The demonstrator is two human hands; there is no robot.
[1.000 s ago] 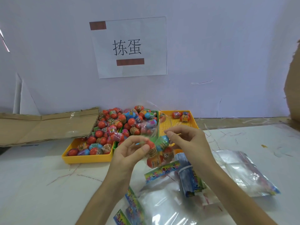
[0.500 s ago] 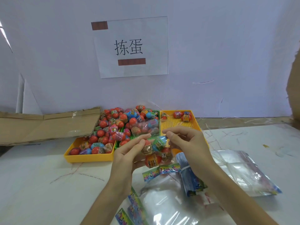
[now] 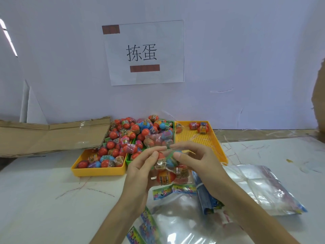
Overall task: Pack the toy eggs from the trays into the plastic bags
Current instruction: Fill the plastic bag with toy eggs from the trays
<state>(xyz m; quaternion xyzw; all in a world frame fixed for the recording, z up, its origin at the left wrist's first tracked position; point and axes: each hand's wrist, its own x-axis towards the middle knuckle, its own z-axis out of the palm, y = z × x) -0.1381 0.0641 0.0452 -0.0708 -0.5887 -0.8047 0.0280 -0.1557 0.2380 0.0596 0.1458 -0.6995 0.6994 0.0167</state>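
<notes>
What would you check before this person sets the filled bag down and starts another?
1. Toy eggs inside the held bag: ok, several show through the plastic.
2. Grip of left hand and right hand on the bag's top: ok.
3. Bag's top sealed: cannot tell.
4. Empty bags within reach: ok.
5. Eggs left in the left yellow tray: ok, heaped.
6. Right yellow tray: nearly empty, few eggs.
</notes>
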